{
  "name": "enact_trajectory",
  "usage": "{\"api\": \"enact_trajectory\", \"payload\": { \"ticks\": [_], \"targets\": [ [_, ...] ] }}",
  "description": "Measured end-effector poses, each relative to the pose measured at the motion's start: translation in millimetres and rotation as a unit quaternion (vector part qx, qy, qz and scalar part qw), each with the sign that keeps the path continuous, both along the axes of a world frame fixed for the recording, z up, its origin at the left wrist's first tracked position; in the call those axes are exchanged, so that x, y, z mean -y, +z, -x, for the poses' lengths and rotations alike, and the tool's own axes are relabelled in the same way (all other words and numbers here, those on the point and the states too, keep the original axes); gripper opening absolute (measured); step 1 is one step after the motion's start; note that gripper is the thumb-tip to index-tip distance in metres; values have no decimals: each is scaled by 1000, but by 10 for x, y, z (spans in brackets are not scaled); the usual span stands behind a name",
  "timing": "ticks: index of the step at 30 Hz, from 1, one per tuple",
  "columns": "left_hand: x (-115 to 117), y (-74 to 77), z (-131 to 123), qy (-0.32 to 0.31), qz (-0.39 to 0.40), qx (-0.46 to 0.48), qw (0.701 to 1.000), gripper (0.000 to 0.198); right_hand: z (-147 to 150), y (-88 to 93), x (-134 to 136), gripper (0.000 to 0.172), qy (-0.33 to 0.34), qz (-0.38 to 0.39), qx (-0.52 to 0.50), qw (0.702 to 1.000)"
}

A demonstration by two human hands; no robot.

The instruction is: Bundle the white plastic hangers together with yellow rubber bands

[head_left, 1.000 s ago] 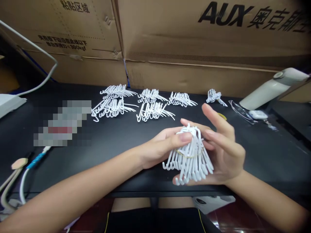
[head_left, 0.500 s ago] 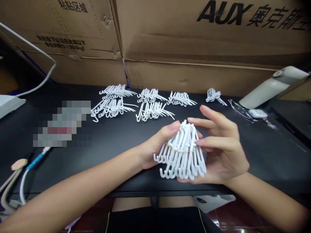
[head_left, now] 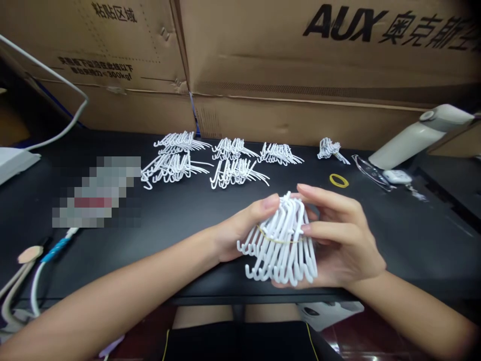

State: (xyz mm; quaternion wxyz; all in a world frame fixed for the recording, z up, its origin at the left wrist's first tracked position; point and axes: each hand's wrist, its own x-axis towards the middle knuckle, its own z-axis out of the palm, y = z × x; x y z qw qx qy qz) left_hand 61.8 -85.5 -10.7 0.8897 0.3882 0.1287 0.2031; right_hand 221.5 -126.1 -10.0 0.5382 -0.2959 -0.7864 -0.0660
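Hook piles point(head_left: 176, 160) lie along the tabletop's point(head_left: 150, 230) rear edge. Over its front edge the left hand point(head_left: 240, 230) is clamped on a bundle point(head_left: 281, 245) of white hooks ringed by a band point(head_left: 276, 239), and the right hand point(head_left: 345, 240) closes on its other side. Banding looks like the step in hand, and seating the band would need a steady pinch; the boxes point(head_left: 300, 75) behind are shut, contents unseen.

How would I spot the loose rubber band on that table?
Look at the black table below the cardboard boxes. Just beyond the right hand, which holds a bundle of hooks, lies the rubber band. It is a small yellow ring lying flat by itself, while its neighbours are piles of white hooks.
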Motion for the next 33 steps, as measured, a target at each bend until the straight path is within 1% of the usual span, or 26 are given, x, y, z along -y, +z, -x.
{"api": "enact_trajectory", "payload": {
  "ticks": [3,6,9,13,18,23,30,33],
  "targets": [
    [-2,-22,3,0,-26,3,1000,77,-9,-9,-21,41,17,-18,8,1000],
    [1,-31,11,-7,-27,-5,1000,80,-15,-14,-30,41,29,-32,11,999],
    [0,-24,19,-7,-31,-7,999,84,-20,-14,-24,41,26,-17,10,999],
    [-8,-21,23,-11,-42,7,999,80,-17,1,-8,40,22,-1,7,1000],
    [-10,-33,17,-13,-42,8,999,82,-1,21,-11,39,24,-7,20,999],
    [-10,-39,21,-17,-59,14,998,79,1,-9,-23,40,30,-17,17,999],
    [-9,-24,23,-12,-62,-11,998,82,-1,9,-4,41,34,4,21,999],
    [-10,-33,22,-10,-67,-4,998,76,3,32,-20,43,41,-17,28,999]
  ]
}}
